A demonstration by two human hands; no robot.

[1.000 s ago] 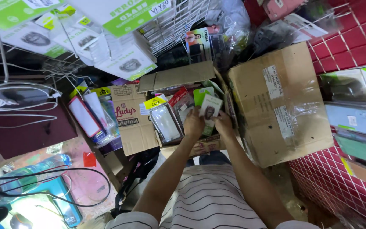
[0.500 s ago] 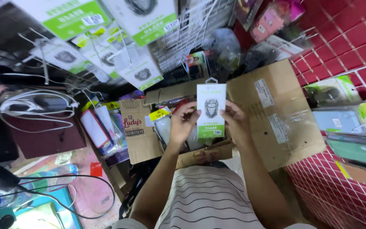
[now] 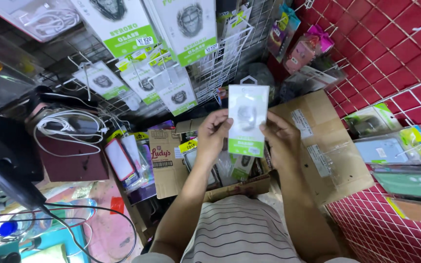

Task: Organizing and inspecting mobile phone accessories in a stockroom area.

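Both my hands hold up a flat white packet with a green strip along its bottom (image 3: 247, 119) and a clear hang tab on top. My left hand (image 3: 213, 136) grips its left edge, my right hand (image 3: 279, 139) its right edge. The packet is upright, raised above an open cardboard box (image 3: 313, 146) that stands in front of my striped shirt. Inside the box lie more packets and phone cases (image 3: 235, 165). Similar white and green packets (image 3: 174, 92) hang on the wire rack (image 3: 220, 63) behind.
A red wire grid wall (image 3: 391, 58) at right carries phone cases in clear bags (image 3: 391, 151). At left are a dark maroon box with coiled white cable (image 3: 69, 129), a small brown carton (image 3: 164, 160), black cables (image 3: 74, 214) and a pink and teal mat.
My hands have lifted the packet out of the box and raised it higher, toward the hanging rack. The view has tilted upward with it.
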